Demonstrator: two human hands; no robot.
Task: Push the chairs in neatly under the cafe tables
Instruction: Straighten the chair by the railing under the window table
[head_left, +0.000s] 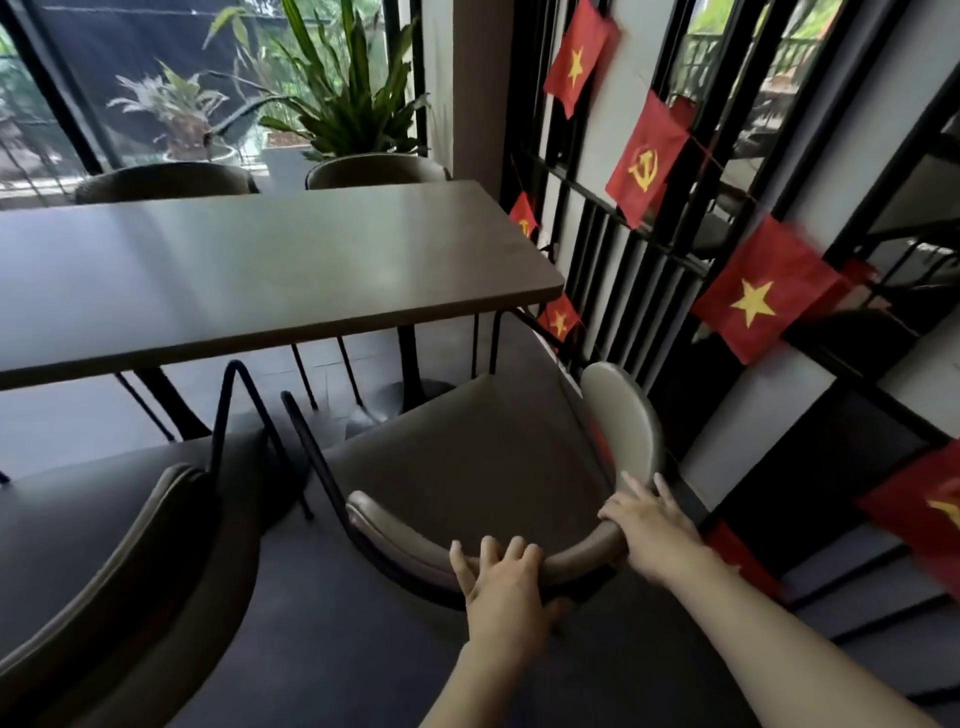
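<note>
A grey-brown padded chair (467, 457) with a curved backrest and black metal legs stands in front of the long brown cafe table (260, 270); only the front of its seat reaches under the table's near edge. My left hand (506, 587) grips the middle of the curved backrest, fingers over the top. On the backrest's right side my right hand (649, 525) holds the rim. A second matching chair (130, 545) stands to the left, also out from the table.
Two more chairs (166, 179) (374, 169) sit tucked in on the table's far side, with potted plants (332, 93) behind them at the window. A black metal railing (623, 249) hung with red flags runs close along the right. Stair steps (857, 582) drop at lower right.
</note>
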